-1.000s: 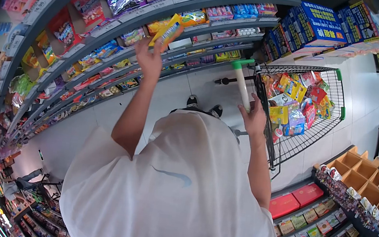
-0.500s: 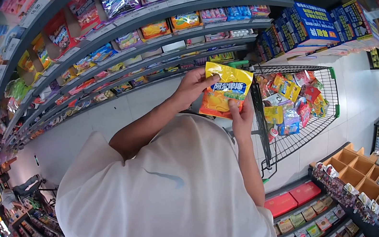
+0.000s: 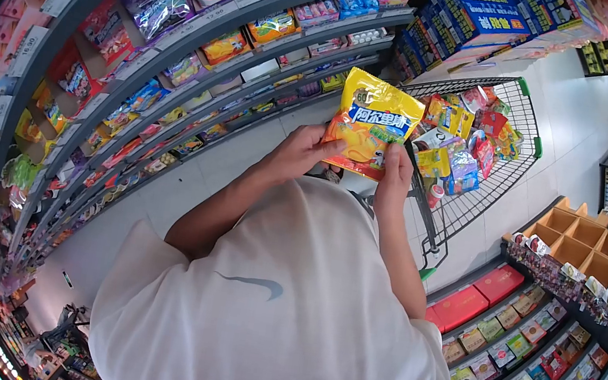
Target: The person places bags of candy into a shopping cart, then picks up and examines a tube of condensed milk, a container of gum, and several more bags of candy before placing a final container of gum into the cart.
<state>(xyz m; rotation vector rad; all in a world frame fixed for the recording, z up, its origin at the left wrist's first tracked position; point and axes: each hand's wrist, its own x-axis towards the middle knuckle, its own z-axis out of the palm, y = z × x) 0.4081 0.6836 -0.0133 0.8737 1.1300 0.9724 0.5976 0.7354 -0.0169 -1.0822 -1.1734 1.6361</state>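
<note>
A yellow and orange candy bag [image 3: 376, 118] with Chinese lettering and pictures of orange fruit is held up in front of my chest, tilted slightly. My left hand [image 3: 295, 151] grips its lower left edge, thumb on the front face. At the lower right corner, my right hand [image 3: 395, 178] pinches the bag, thumb also in front. The fingers behind the bag are hidden. Just beyond my right hand stands a wire shopping cart [image 3: 537, 147], with several colourful snack packs [image 3: 463, 175] piled inside it.
Curved shelves [image 3: 223, 17] of packaged sweets and tubs run along the left. Blue printed boxes [image 3: 491, 18] are stacked ahead. To the right are a wooden divided display [image 3: 573, 251] and low racks with red boxes [image 3: 462, 309]. Pale floor tiles [image 3: 248, 147] lie between.
The bag has risen, shifted slightly right and tilted. My left hand has gone from its upper left to its lower left edge. My right hand still pinches the lower right.
</note>
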